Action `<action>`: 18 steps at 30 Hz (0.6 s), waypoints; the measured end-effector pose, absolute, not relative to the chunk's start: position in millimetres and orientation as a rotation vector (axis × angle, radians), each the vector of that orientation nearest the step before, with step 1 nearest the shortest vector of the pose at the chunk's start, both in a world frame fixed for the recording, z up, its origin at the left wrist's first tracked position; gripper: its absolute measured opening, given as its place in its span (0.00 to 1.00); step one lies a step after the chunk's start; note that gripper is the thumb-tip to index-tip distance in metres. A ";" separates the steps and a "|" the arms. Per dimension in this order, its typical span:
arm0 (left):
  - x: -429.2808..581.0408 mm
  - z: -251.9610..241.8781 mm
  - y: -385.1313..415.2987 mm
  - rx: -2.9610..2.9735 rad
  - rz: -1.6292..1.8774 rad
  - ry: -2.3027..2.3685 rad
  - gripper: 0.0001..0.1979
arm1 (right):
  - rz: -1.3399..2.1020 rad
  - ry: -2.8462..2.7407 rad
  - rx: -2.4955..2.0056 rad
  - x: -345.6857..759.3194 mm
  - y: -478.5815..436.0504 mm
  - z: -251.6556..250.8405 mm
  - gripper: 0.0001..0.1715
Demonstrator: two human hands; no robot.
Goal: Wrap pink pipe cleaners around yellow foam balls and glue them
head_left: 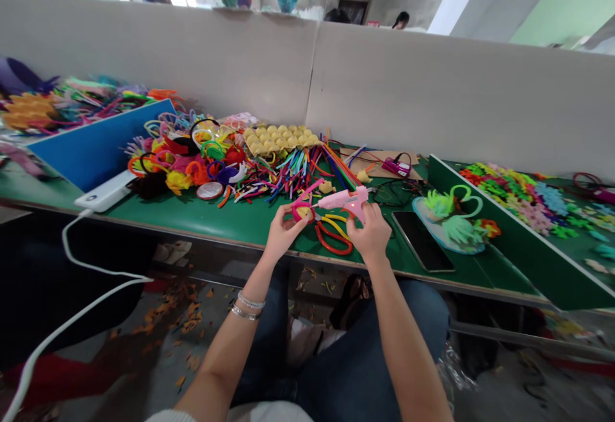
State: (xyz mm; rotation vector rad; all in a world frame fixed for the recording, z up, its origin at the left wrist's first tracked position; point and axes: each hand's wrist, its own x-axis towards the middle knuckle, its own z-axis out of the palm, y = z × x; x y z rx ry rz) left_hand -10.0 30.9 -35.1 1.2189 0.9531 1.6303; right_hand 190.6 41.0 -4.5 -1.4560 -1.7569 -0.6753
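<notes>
In my right hand [371,233] is a pink hot glue gun [343,200], its nozzle pointing left. My left hand [284,230] pinches a small pink and yellow piece [302,211] made of pipe cleaner, and the nozzle comes up close to it; whether they touch I cannot tell. A pink pipe cleaner end [312,188] sticks up from that piece. Just below the glue gun, scissors with red and yellow handles [335,241] lie on the green table [240,220], partly behind my hands.
A phone [423,241] and a board with green fuzzy shapes [454,223] lie to the right. Loose pipe cleaners [288,172] and a yellow egg tray [281,138] are behind. A white power strip [106,191] is at left, and blue [108,143] and green dividers [509,230] flank the space.
</notes>
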 end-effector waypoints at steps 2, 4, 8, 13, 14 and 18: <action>-10.5 -35.1 32.1 1.203 1.637 0.939 0.20 | -0.667 -1.742 -1.465 189.8 40.9 -4.6 0.19; -10.9 -35.7 33.5 1.175 1.639 0.921 0.19 | -0.659 -1.732 -1.468 188.7 40.7 -5.1 0.20; -11.9 -38.9 36.5 1.092 1.628 0.905 0.20 | -0.613 -1.738 -1.484 186.7 40.5 -6.6 0.20; -12.8 -43.3 39.1 1.040 1.637 0.883 0.21 | -0.597 -1.742 -1.490 185.8 40.5 -7.7 0.20; -12.7 -43.9 39.3 1.039 1.638 0.881 0.22 | -0.595 -1.741 -1.493 185.8 40.4 -7.6 0.20; -11.9 -44.6 39.5 1.021 1.641 0.887 0.23 | -0.584 -1.743 -1.509 185.4 40.1 -6.9 0.20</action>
